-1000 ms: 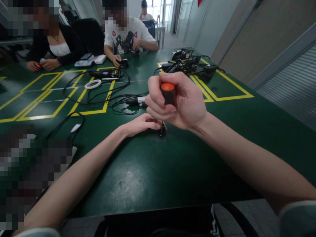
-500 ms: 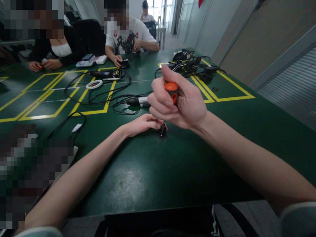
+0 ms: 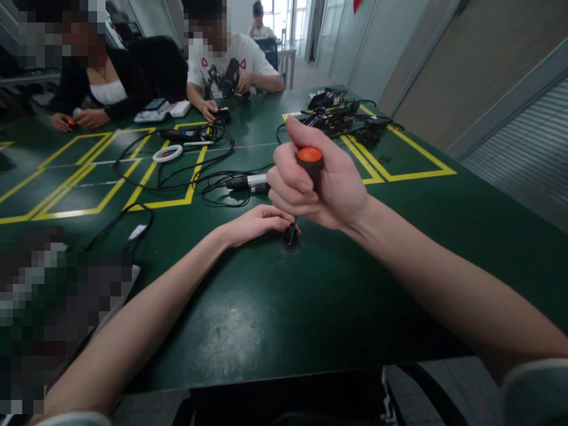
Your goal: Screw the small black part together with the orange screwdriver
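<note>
Snugly, the right hand clasps a dome-capped screwdriver, the left hand a round part.

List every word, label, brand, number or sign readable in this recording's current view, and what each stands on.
No readable words, brands or numbers.
White shirt on a co-worker: red triangle marks, no legible letters.
White tag, left: too small to read.
Screwdriver in the right hand: no lettering visible.
</note>
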{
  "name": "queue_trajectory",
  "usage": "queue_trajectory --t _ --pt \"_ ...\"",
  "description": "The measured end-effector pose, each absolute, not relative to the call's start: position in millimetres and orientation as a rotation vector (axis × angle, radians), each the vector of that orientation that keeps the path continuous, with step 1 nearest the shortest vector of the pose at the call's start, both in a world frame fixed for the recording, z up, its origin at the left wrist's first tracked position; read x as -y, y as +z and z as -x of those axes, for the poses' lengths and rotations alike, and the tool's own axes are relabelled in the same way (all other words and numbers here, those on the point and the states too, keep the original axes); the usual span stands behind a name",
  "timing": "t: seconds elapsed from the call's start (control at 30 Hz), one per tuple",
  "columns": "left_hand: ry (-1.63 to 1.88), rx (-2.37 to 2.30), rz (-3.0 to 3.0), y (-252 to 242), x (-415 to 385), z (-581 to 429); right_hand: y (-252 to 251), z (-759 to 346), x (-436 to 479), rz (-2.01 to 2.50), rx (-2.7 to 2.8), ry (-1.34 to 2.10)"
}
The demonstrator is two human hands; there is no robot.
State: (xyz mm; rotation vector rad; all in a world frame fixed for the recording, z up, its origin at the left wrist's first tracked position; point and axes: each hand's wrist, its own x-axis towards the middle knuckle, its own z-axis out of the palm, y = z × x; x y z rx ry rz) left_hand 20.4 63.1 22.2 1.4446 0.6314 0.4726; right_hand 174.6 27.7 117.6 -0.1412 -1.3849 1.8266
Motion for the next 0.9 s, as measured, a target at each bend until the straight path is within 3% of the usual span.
queue_trajectory --t 0.9 --pt "0.475 -0.624 -1.461 19.8 -63.0 -19.8 109.8 -181.3 -32.2 -0.004 1.449 1.848"
